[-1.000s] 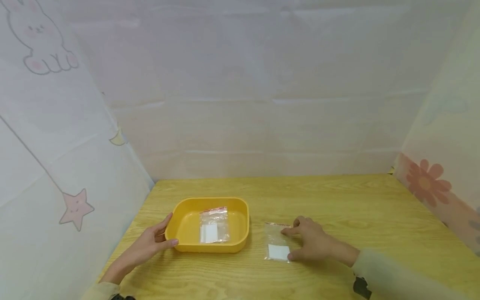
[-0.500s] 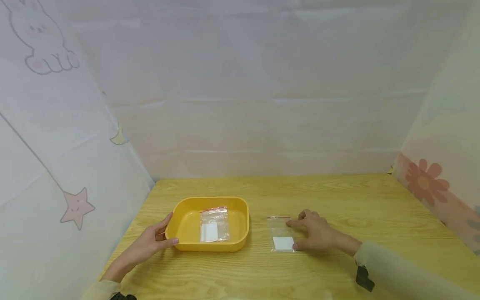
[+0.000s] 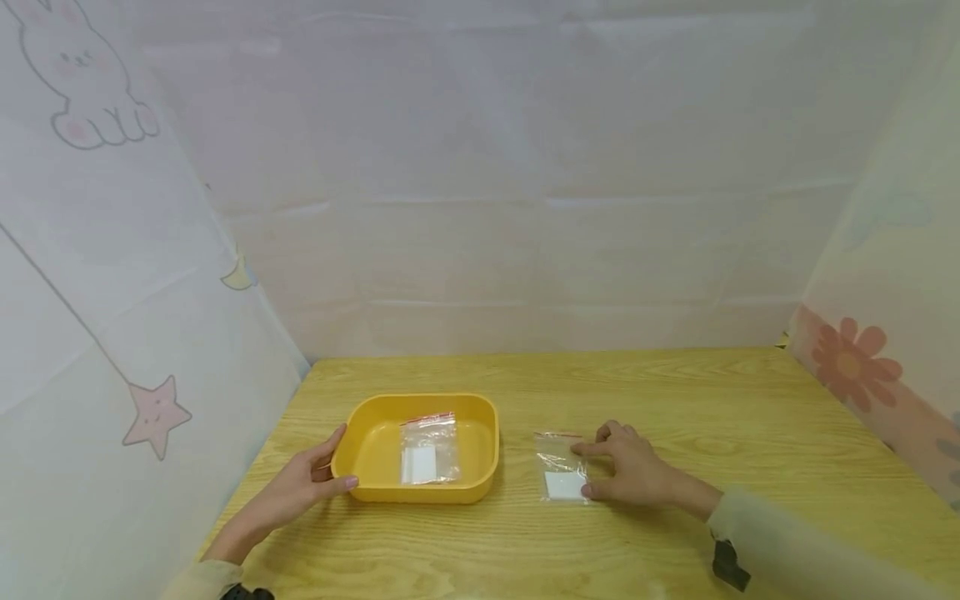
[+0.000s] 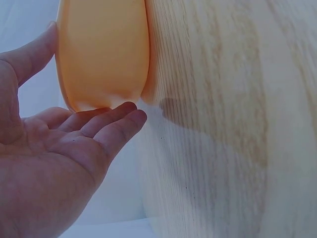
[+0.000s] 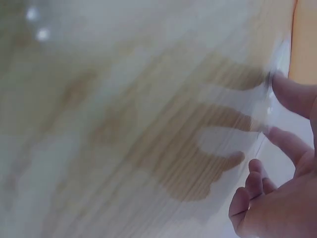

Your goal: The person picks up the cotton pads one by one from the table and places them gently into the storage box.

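Note:
My left hand holds the left end of a yellow plastic tray, thumb at the near side and fingers round the far corner. In the left wrist view its thumb and fingertips touch the tray. Inside the tray, a clear zip bag with a white piece leans on the near wall. Right of the tray lies another clear zip bag with a red-striped top and a white rectangular piece at its bottom. My right hand touches its right edge with spread thumb and index finger; the other fingers are loosely curled.
The wood-grain table carries the tray and the bag. Pale fabric walls surround it: a back sheet, a left side with a pink star, and a right side with a red flower.
The bag on the table slid away from me and slightly right together with my right hand, then stayed almost in place. The left hand and tray did not move.

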Demonstrator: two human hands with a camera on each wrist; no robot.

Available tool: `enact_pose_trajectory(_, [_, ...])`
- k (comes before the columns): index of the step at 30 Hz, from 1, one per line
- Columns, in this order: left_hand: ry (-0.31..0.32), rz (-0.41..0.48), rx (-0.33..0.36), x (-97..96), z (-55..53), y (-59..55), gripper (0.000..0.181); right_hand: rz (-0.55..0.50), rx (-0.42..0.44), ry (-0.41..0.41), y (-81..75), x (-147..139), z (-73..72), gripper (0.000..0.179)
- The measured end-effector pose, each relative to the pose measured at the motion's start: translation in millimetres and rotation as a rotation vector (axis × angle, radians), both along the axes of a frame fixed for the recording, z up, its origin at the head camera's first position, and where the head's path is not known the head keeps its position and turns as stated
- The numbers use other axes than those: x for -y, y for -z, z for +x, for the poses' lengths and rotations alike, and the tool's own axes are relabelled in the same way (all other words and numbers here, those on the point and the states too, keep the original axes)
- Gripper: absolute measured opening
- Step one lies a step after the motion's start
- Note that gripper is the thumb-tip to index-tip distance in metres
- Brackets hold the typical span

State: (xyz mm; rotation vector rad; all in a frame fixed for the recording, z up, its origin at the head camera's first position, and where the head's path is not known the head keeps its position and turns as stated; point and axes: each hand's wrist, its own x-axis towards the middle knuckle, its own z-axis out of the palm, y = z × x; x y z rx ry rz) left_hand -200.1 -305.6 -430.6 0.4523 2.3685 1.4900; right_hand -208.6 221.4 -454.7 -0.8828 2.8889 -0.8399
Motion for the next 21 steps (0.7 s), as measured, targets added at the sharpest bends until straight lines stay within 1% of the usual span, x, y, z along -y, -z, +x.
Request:
enact_pose_trajectory(3, [-0.003,-0.005,0.0,0.5,-0.7,0.8,0.095,0.001,-0.019,0.044,1.8,3.8,4.7,0.054])
enact_pose_trajectory(8, [-0.004,-0.007,-0.006,1.2,-0.9,1.5,0.095,-0.014,-0.047,0.158,2.7,13.4,18.3,0.041])
enact_pose_trajectory(13, [-0.004,-0.01,-0.002,0.5,-0.7,0.3,0.095,-0.013,-0.066,0.249,1.5,19.8,27.9,0.041])
enact_pose_trajectory(19, [0.001,-0.01,-0.002,0.7,-0.9,0.6,0.095,-0.011,-0.099,0.299,-0.2,25.8,31.8,0.038])
enact_pose_trajectory(21, [0.001,-0.007,-0.002,0.8,-1.2,0.8,0.095,-0.018,-0.082,0.319,-1.2,27.6,32.2,0.039])
